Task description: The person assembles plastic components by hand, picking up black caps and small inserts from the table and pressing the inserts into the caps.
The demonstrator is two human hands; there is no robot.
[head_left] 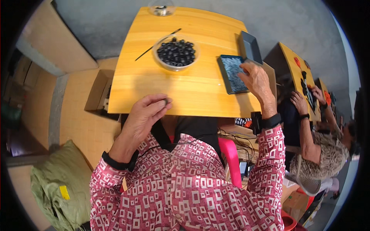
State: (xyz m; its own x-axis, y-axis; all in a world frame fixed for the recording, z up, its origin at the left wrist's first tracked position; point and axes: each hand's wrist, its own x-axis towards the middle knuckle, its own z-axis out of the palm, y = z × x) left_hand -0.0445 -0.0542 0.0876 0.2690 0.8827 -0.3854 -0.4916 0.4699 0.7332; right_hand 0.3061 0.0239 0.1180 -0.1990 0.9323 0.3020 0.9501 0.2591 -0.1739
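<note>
Near the front edge of the table, my left hand (pixel 148 111) pinches a small black ring-shaped part (pixel 166 101) between thumb and fingertips. It looks like the black parts (pixel 176 53) heaped in a clear round bowl (pixel 158 64) farther back. Over on the right, my right hand (pixel 256 80) reaches over a dark teal tray (pixel 229 85) of many small silvery pieces (pixel 232 68). Its fingers are bent together at the tray's right side. Whatever they may hold is too small to make out.
An empty grey tray (pixel 250 47) adjoins the teal one. A thin black stick (pixel 148 52) lies behind the bowl, and another clear tub (pixel 162 11) stands at the far edge. Left of the table are a cardboard box (pixel 97 92) and a green sack (pixel 58 184). Another person works at right.
</note>
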